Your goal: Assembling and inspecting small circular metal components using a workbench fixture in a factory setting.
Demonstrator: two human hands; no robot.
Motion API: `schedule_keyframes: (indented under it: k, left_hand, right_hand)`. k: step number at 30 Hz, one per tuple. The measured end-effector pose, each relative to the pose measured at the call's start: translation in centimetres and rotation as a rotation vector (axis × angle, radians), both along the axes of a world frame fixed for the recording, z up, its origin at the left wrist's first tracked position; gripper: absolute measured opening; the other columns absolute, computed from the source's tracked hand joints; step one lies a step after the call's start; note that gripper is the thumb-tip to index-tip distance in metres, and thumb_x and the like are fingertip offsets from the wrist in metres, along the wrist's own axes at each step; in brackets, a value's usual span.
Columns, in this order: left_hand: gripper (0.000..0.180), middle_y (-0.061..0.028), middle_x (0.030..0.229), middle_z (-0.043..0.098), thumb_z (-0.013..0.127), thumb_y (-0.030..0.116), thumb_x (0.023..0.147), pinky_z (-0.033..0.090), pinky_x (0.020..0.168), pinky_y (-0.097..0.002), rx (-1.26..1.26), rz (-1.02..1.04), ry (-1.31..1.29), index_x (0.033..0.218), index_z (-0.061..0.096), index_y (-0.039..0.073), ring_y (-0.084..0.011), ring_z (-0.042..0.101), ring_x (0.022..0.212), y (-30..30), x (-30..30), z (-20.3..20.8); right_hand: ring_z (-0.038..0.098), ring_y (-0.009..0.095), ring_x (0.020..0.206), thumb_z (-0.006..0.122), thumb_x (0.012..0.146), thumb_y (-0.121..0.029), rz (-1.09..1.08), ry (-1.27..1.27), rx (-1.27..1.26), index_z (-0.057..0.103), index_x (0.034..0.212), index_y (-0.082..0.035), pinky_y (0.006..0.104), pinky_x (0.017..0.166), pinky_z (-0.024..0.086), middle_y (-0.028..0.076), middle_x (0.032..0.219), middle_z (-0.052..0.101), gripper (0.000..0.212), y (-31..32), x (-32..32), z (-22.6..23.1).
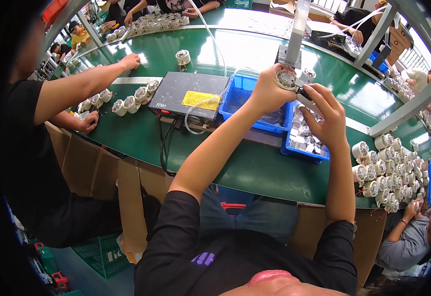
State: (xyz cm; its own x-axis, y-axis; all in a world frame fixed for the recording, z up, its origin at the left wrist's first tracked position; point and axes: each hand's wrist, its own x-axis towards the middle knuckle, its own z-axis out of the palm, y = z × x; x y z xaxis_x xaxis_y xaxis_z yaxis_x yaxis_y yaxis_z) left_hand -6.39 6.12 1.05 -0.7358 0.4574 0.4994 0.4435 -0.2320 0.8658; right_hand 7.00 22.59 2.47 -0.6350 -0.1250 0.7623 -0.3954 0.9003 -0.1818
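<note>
My left hand (pixel 269 92) was closed around a round white part (pixel 286 79), holding it just below the upright tube (pixel 298 32). My right hand (pixel 330 117) had its fingers curled on a small dark piece (pixel 302 93) beside it; what that was I couldn't make out. With both hands so close, I judged that a slight slip of the left could tilt the part, or a hard push from the right knock it against the tube's metal plate (pixel 283 58). If dropped, it might have landed in the blue tray (pixel 233 101) or among the metal pieces (pixel 306 134). The thin hose (pixel 188 124) looped by the grey box (pixel 176 89) could have snagged my forearm. Farther right, the clustered white parts (pixel 385 170) sat near the worktop's (pixel 247 170) edge, where an elbow might topple some.
</note>
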Motion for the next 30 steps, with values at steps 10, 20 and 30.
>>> schedule_keyframes:
  k: [10,20,30]
  left_hand:
    - [0.050,-0.0127,0.097,0.077,0.082,0.004,0.065,0.056,0.075,-0.0266,0.066,-0.031,-0.060,0.113,0.071,-0.003,-0.0186,0.068,0.081,0.0,0.1,0.2]
    - [0.048,-0.0131,0.096,0.077,0.081,0.002,0.066,0.055,0.074,-0.0260,0.040,0.000,-0.037,0.113,0.071,-0.003,-0.0185,0.068,0.080,0.0,-0.1,0.1]
    - [0.048,-0.0148,0.096,0.075,0.084,0.004,0.065,0.059,0.074,-0.0292,0.055,-0.012,-0.042,0.110,0.070,-0.004,-0.0210,0.067,0.079,0.1,0.0,0.3]
  right_hand:
    - [0.073,0.026,0.090,0.087,0.076,-0.008,-0.176,0.092,0.027,0.073,0.137,-0.012,0.0383,0.078,0.060,0.010,0.128,0.073,0.063,-0.7,0.6,0.4]
    - [0.072,0.032,0.098,0.082,0.078,-0.002,-0.071,0.188,-0.099,0.068,0.136,-0.005,0.0419,0.085,0.060,0.015,0.126,0.072,0.060,-0.4,0.5,-0.5]
    - [0.071,0.033,0.101,0.082,0.078,-0.001,-0.058,0.198,-0.126,0.068,0.134,-0.004,0.0423,0.088,0.059,0.015,0.125,0.072,0.058,-0.5,0.4,-0.9]
